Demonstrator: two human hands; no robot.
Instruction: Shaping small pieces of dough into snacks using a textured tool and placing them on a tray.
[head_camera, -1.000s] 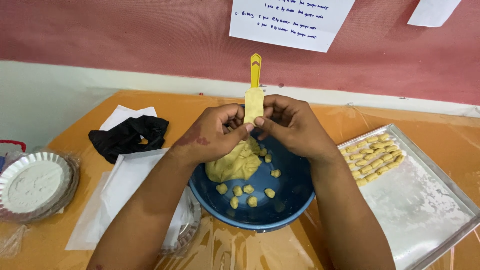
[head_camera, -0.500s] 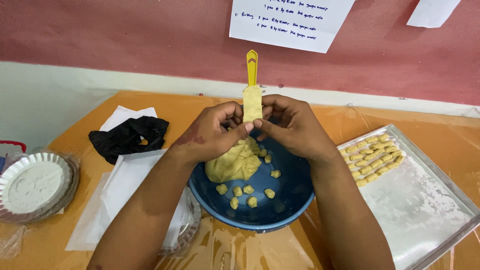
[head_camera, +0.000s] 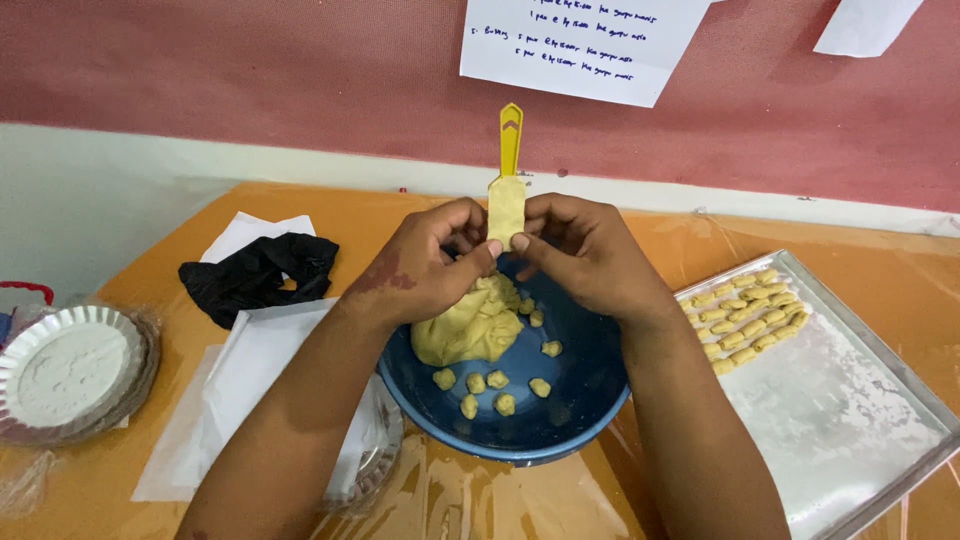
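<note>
Orange table (head_camera: 330, 205), covered w/ clear plastic film, set against a red wall w/ white lower band. Left hand (head_camera: 425, 270) and right hand (head_camera: 585, 255) both pinch a flat dough strip (head_camera: 506, 210) on a yellow tool (head_camera: 511, 140), held upright over the blue bowl (head_camera: 560, 420); each grip closed on it. Bowl holds a dough lump (head_camera: 465, 330) plus small pieces. Metal tray (head_camera: 850, 400) at right carries rows of shaped pieces. Black cloth (head_camera: 255, 275) and foil dish of flour (head_camera: 70, 365) at left.
</note>
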